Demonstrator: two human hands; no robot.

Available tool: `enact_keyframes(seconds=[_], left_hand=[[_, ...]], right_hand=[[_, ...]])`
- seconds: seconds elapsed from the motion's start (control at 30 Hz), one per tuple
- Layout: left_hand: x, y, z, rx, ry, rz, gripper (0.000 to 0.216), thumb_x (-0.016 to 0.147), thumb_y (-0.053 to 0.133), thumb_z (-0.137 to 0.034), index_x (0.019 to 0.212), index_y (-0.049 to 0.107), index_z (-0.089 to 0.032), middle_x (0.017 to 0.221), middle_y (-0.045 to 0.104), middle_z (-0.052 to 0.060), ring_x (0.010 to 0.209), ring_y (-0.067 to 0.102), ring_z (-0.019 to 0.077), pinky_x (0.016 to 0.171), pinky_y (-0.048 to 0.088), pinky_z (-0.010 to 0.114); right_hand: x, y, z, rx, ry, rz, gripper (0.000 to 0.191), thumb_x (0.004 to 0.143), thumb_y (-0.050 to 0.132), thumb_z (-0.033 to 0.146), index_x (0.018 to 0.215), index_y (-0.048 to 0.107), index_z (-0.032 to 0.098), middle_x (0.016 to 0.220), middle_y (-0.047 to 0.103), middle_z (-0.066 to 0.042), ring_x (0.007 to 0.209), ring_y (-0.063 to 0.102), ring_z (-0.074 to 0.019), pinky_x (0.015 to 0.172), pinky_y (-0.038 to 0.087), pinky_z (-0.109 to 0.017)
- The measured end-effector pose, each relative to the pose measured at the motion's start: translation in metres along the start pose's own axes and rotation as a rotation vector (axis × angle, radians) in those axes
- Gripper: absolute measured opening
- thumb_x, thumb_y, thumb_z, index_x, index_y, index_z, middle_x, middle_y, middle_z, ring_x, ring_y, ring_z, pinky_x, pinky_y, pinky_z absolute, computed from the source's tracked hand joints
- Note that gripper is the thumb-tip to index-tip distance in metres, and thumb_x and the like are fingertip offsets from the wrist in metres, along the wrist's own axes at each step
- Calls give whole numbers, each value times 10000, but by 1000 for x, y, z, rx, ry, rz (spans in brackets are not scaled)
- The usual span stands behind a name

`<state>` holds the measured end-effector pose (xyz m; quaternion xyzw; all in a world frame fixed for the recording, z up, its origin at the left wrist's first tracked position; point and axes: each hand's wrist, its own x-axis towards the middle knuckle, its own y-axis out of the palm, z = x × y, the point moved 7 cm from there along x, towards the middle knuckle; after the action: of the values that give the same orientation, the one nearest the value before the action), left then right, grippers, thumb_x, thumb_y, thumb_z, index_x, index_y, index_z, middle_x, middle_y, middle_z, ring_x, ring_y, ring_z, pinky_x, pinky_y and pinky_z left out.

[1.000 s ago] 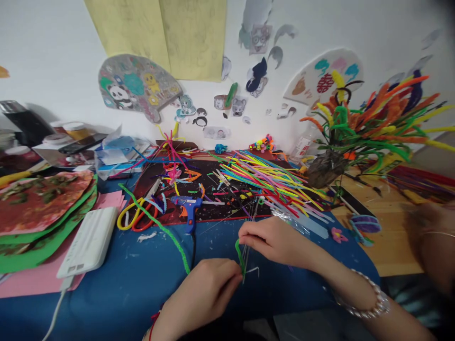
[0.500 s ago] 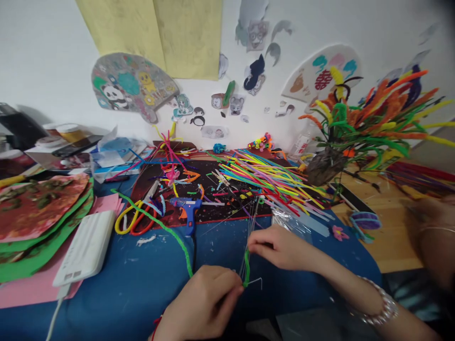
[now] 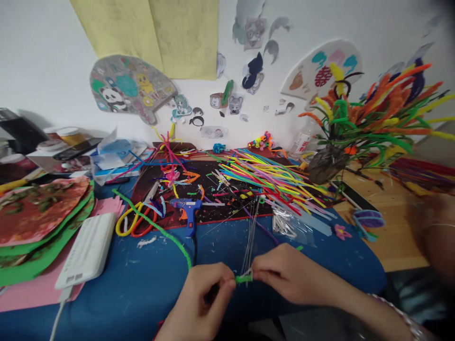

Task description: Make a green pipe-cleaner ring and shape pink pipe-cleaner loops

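Note:
Near the table's front edge, my left hand [image 3: 204,296] is closed in a pinch on a green pipe cleaner [image 3: 153,222]. Its long tail curves away to the left across the blue tabletop. A short green stretch lies level between my two hands, with a thin pale wire along it. My right hand [image 3: 284,272] pinches the other end of that stretch, fingertips close to those of the left. Just beyond, several thin wires [image 3: 251,239] lie on the blue surface. Both sets of fingertips partly hide what they grip.
Behind my hands are a blue glue gun [image 3: 191,214], scissors [image 3: 137,220] and a pile of coloured pipe cleaners [image 3: 263,177]. A white power bank [image 3: 87,248] with a cable lies left. At right stand a vase of pipe-cleaner stems [image 3: 325,163] and another person's blurred arm [image 3: 439,237].
My right hand has come down and closer to the left hand. The short green stretch has turned from upright to level. The bent wire end no longer sticks out to the right.

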<state>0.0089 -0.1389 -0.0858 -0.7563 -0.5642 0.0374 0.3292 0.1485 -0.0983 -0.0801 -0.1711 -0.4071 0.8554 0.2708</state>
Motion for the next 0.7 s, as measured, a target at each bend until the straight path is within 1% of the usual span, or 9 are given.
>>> enact_keyframes(seconds=[0.13, 0.2, 0.33, 0.4, 0.47, 0.53, 0.6, 0.67, 0.7], left_hand=[[2, 18, -4, 73, 23, 213, 192, 904, 409, -167, 720, 457, -193, 614, 509, -32, 556, 441, 93, 553, 320, 218], [6, 23, 1, 129, -20, 223, 207, 903, 401, -164, 703, 444, -194, 589, 468, -40, 532, 406, 94, 535, 296, 227], [10, 13, 13, 141, -110, 31, 234, 918, 388, -185, 692, 452, -185, 605, 476, -25, 537, 429, 97, 531, 306, 223], [8, 4, 15, 104, -120, -66, 232, 924, 391, -192, 707, 471, -180, 609, 484, -22, 530, 428, 95, 519, 309, 216], [3, -2, 13, 64, -98, -112, 232, 924, 404, -198, 703, 473, -180, 594, 471, -29, 516, 412, 91, 513, 307, 213], [0, -2, 8, 28, -44, -52, 222, 915, 422, -200, 700, 474, -181, 591, 477, -30, 523, 422, 90, 526, 311, 214], [-1, 7, 2, 17, 10, 97, 205, 902, 433, -187, 701, 474, -183, 587, 482, -34, 529, 431, 89, 536, 309, 216], [0, 18, 0, 49, 20, 227, 190, 890, 427, -159, 708, 474, -187, 589, 483, -39, 529, 426, 89, 533, 298, 219], [2, 21, 2, 79, 6, 248, 193, 886, 422, -147, 704, 471, -188, 585, 477, -41, 525, 418, 89, 529, 291, 221]], right_hand=[[13, -24, -3, 17, 15, -197, 233, 930, 446, 233, 790, 624, 181, 689, 644, 14, 600, 558, -91, 570, 333, -206], [13, -33, 11, 41, -41, -242, 237, 936, 437, 236, 794, 619, 181, 701, 644, 14, 610, 557, -88, 578, 341, -200], [1, -23, 37, 26, -151, -118, 193, 908, 445, 158, 812, 608, 191, 726, 655, 18, 655, 587, -95, 603, 348, -204], [-5, -11, 36, 9, -149, -31, 180, 885, 457, 124, 828, 610, 200, 743, 667, 24, 679, 606, -98, 616, 349, -207], [-5, -2, 24, -16, -114, -3, 179, 879, 466, 131, 804, 613, 200, 721, 665, 25, 656, 605, -102, 593, 338, -213], [0, 0, 8, -44, -56, -37, 200, 891, 462, 163, 765, 615, 191, 675, 648, 21, 609, 585, -103, 561, 319, -220], [8, -6, -3, -46, -10, -116, 235, 914, 445, 200, 759, 621, 185, 653, 633, 18, 580, 559, -99, 553, 315, -219], [13, -15, -3, -15, -14, -187, 256, 932, 428, 226, 778, 627, 183, 667, 634, 14, 579, 547, -94, 561, 328, -213], [14, -19, 1, -2, -34, -211, 260, 936, 424, 232, 784, 629, 182, 680, 640, 11, 586, 548, -94, 566, 334, -211]])
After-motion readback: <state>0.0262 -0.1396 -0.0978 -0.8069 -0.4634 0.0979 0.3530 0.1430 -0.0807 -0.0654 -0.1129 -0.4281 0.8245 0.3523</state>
